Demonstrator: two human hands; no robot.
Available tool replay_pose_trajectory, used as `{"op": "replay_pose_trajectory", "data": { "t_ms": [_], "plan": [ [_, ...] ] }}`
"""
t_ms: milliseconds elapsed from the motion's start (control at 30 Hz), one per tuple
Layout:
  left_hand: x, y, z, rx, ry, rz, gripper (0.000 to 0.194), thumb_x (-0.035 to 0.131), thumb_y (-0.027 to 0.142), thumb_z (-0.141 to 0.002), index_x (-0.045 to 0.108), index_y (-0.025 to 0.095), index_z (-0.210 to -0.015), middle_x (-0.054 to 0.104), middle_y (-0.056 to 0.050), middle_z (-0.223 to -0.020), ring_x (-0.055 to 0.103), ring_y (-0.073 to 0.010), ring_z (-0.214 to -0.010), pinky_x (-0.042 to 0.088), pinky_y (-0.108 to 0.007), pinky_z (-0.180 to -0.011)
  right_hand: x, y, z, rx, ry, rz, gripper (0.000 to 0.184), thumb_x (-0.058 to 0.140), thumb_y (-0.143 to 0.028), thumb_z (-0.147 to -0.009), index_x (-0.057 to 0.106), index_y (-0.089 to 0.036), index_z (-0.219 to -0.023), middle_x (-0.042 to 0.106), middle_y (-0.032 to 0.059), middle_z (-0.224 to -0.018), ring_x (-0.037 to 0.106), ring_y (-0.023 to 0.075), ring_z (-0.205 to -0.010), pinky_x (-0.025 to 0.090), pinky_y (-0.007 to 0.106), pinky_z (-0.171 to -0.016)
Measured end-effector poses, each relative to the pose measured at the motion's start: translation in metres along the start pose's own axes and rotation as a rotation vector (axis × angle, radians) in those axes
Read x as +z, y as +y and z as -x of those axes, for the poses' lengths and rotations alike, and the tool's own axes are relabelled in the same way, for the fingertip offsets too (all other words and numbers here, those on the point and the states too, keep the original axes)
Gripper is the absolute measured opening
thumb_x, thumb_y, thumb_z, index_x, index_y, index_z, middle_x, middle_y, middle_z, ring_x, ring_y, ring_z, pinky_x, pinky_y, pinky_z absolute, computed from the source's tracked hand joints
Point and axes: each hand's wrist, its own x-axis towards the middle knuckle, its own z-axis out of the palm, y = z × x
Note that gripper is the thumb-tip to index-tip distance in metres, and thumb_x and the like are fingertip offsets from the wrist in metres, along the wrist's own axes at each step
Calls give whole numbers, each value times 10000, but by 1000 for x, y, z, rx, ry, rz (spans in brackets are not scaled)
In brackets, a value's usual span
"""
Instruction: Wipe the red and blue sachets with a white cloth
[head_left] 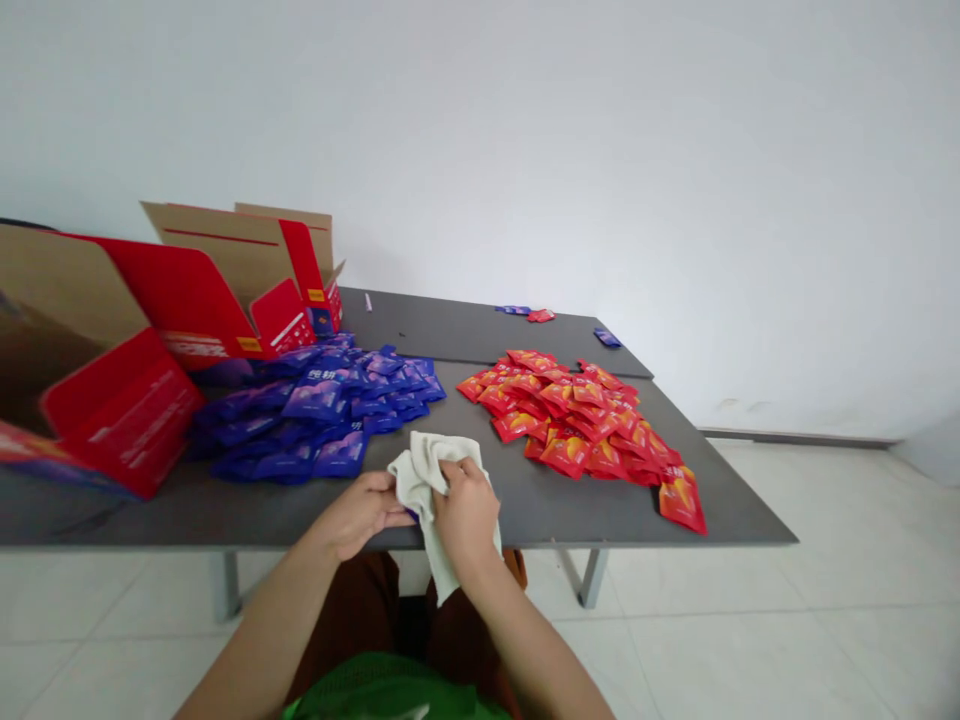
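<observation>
At the table's front edge my right hand [466, 508] is closed on a bunched off-white cloth [439, 450], part of which hangs past the edge. Just left of it, my left hand [367, 515] grips a blue packet [412, 515]; only a sliver of it shows, the rest lying under the cloth. A heap of blue packets [322, 395] lies beyond my left hand. To the right of my right hand spreads a pile of red packets [570, 415] with orange fruit pictures.
Open red cardboard boxes [187, 300] stand along the left of the dark grey table [457, 300]. Near the back lie a few blue and red packets [541, 315], a lone blue packet [607, 338] and a small white stick-like object [368, 302]. A white wall rises behind.
</observation>
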Motion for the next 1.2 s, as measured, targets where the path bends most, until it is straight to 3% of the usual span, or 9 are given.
{"op": "replay_pose_trajectory", "data": {
  "t_ms": [67,167,300,467,600,733,867,1033,1200],
  "plan": [
    [-3,0,5,6,25,27,278,751,199,-602,711,111,-863,721,-127,-928,683,-246,-855,545,-361,-805,-1,3,-8,60,5,103,244,537,-187,-852,641,-261,-1059,572,42,-999,546,177,-879,392,241,-683],
    [-7,-2,8,14,210,20,276,631,135,-714,691,89,-979,721,-135,-938,689,-220,-807,561,-341,-730,-6,14,-29,147,-24,213,230,491,-211,-894,655,-251,-1049,572,64,-998,563,192,-880,405,249,-676],
    [-6,-3,5,11,350,18,308,523,66,-732,662,57,-1008,723,-140,-882,692,-213,-746,567,-338,-676,-22,21,-40,147,-8,152,407,532,-227,-876,575,-391,-1246,586,27,-1013,597,171,-853,409,232,-680],
    [-1,-3,9,58,292,-10,278,561,121,-656,666,69,-908,713,-107,-748,685,-222,-681,558,-325,-645,-32,-3,-11,-45,42,8,486,567,-372,-894,465,-403,-1368,606,12,-1024,606,146,-872,409,205,-706],
    [-3,-9,20,139,208,-98,287,628,188,-575,671,106,-847,712,-65,-745,683,-232,-694,560,-333,-654,-12,-20,2,-135,-68,82,458,570,-434,-889,499,-397,-1340,621,7,-949,614,147,-799,410,216,-663],
    [-11,-7,27,108,172,-185,303,655,290,-644,670,110,-888,699,-63,-710,680,-228,-660,570,-363,-648,9,-17,-7,-134,-77,178,306,580,-318,-872,630,-358,-1171,631,6,-959,618,156,-803,412,221,-648],
    [-15,3,23,53,128,-311,270,617,232,-730,680,105,-960,697,-76,-711,678,-225,-622,572,-371,-603,7,-8,-32,-39,-92,318,199,514,-238,-890,692,-242,-979,634,57,-917,618,178,-802,406,224,-627],
    [-15,6,9,13,231,-136,328,523,128,-778,654,83,-1076,700,-82,-731,678,-211,-608,572,-402,-640,-16,2,-44,13,-71,285,203,558,-364,-889,700,-284,-1009,642,42,-971,616,189,-847,417,234,-659],
    [-17,4,1,39,259,-76,223,608,152,-680,692,79,-873,698,-92,-718,651,-194,-588,551,-354,-620,-15,-13,-14,-175,-15,121,269,576,-277,-857,667,-369,-1092,641,-19,-1002,599,134,-879,383,197,-647]
  ]
}}
